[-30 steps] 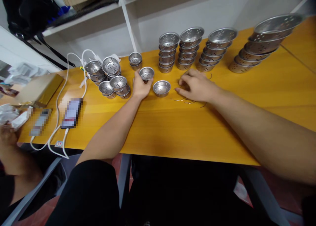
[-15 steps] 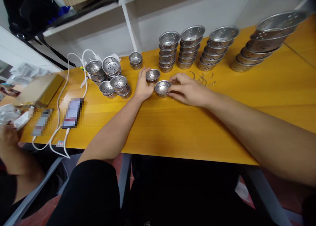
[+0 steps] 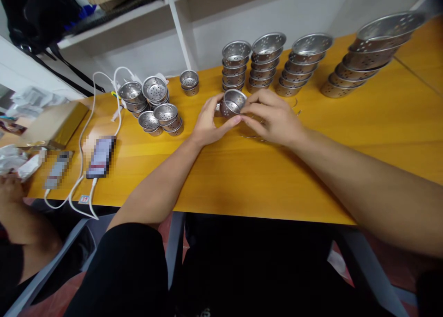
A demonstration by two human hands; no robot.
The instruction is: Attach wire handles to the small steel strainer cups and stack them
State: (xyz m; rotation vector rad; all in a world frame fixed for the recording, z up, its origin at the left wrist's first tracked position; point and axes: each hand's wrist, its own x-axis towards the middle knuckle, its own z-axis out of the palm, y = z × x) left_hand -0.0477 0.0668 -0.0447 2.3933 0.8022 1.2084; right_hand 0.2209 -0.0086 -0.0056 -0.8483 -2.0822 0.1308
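A small perforated metal cup (image 3: 232,103) is lifted a little above the yellow table (image 3: 242,169), tilted toward me. My left hand (image 3: 207,123) pinches it from the left and below. My right hand (image 3: 273,116) grips its right rim with curled fingers. A second small cup (image 3: 218,107) seems to sit just behind the left fingers, mostly hidden. Thin wire rings (image 3: 296,109) lie on the table beyond my right hand, partly covered by it.
Stacks of perforated metal bowls (image 3: 263,61) line the back, larger ones (image 3: 367,58) at the right. Small cups (image 3: 155,107) cluster at the left, one pair (image 3: 189,81) further back. A phone (image 3: 100,156), white cables (image 3: 81,169) and a box (image 3: 51,125) lie left. Another person's hand (image 3: 10,188) is at the far left.
My right hand came off the wire rings and took the nearer cup. Both hands raised that cup off the table and tilted it between them.
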